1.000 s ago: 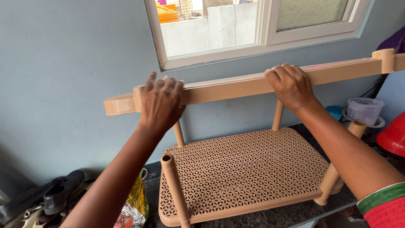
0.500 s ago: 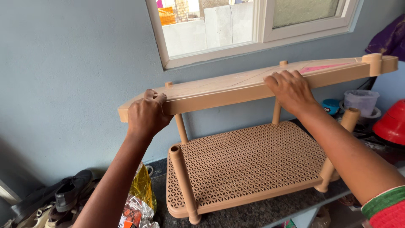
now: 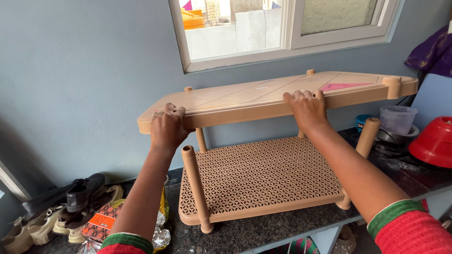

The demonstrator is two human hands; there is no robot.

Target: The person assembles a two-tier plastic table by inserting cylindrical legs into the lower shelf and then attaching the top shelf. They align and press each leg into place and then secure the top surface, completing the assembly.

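- Hands grip the beige top shelf (image 3: 263, 96) by its front edge — left hand (image 3: 167, 128), right hand (image 3: 307, 109) both closed on it.
- Shelf rests tilted on the rear posts — front posts (image 3: 194, 186) not yet socketed above the lattice shelf (image 3: 261, 176).

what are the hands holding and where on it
Both hands hold the tan plastic top shelf panel by its front edge: the left hand near its left end, the right hand near the middle, fingers over the top.
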